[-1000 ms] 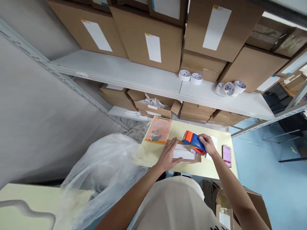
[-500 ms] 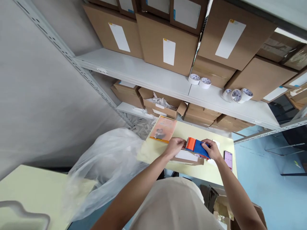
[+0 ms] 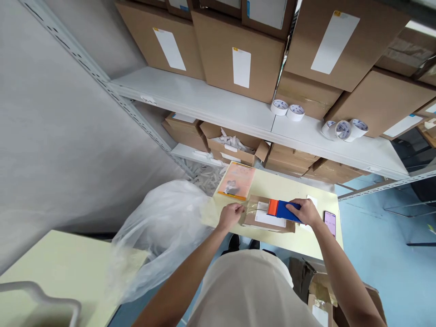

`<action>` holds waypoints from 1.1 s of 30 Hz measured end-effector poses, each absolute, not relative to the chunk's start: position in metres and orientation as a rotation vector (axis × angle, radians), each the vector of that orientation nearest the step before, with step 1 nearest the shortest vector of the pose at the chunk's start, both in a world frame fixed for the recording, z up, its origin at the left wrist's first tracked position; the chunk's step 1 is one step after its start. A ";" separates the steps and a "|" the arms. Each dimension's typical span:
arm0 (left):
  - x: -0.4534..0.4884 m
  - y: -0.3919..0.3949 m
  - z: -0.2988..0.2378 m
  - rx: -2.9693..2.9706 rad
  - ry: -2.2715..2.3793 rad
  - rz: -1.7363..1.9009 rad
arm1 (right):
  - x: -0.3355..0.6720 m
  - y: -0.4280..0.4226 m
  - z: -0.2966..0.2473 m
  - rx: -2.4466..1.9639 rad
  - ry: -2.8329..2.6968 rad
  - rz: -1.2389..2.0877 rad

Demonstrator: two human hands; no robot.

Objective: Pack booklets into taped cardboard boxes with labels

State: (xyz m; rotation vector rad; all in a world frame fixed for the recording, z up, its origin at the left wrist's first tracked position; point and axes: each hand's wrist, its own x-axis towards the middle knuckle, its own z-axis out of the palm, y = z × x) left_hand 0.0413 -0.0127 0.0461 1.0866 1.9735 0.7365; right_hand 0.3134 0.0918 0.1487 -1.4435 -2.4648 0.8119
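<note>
My right hand (image 3: 304, 211) is closed around a blue and orange tape dispenser (image 3: 284, 211), held over a small cardboard box (image 3: 254, 222) with a white label (image 3: 277, 221) on top. A thin line of clear tape (image 3: 254, 209) runs left from the dispenser's orange end across the box. Just past the box's left end, my left hand (image 3: 231, 214) is closed in a pinch at that tape's end. The dispenser hides part of the box and label.
The box lies on a pale yellow table (image 3: 269, 179) with an orange printed sheet (image 3: 236, 180) and a phone (image 3: 329, 222). White tape rolls (image 3: 279, 107) stand on the shelf (image 3: 211, 97) behind, below large cartons (image 3: 238, 56). A translucent plastic bag (image 3: 166, 218) bulges at the left.
My left hand has moved left, away from the dispenser, drawing out tape. The dispenser has tilted flatter, and more of the box top shows. The view has shifted slightly.
</note>
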 end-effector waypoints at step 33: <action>0.076 0.022 0.086 2.323 1.623 -0.085 | 0.411 0.114 0.109 -1.478 -2.465 0.876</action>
